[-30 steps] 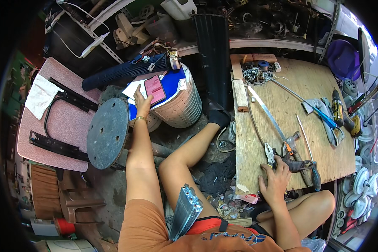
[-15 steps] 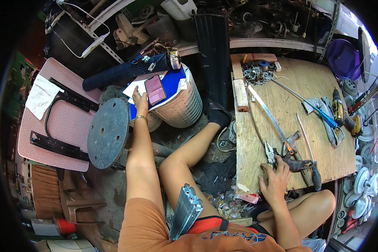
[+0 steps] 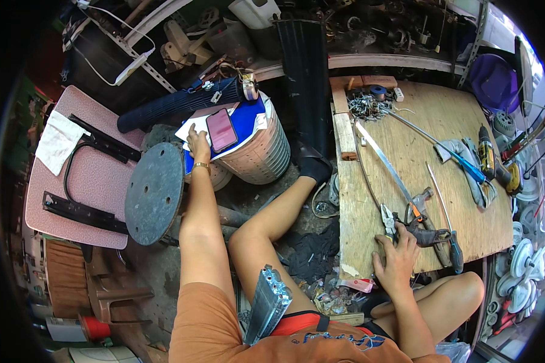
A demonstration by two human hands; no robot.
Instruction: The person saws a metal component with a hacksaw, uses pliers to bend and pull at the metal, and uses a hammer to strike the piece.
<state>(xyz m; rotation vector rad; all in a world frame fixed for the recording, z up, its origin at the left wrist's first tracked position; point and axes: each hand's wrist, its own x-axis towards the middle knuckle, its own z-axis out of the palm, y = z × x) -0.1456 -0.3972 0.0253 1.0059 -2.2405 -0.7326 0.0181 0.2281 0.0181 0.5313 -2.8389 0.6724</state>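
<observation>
My left hand is stretched out to the white papers, fingers extended, just left of a phone with a pinkish screen. Papers and phone lie over a blue folder on a ribbed, perforated drum. On the wooden board, my right hand rests with spread fingers near the front edge. Its fingertips lie at the handles of the pliers, partly covering them. A hammer and a screwdriver lie close by. Across my lap leans a grey metal block.
A round dark stool top stands left of my forearm, before a pink chair carrying a white cloth. On the wooden board are a hacksaw blade, a long blue-handled screwdriver, a drill and small screws.
My left hand has drawn slightly back and left from the phone's edge, and the phone's screen now looks plain pink. My right hand stays in place.
</observation>
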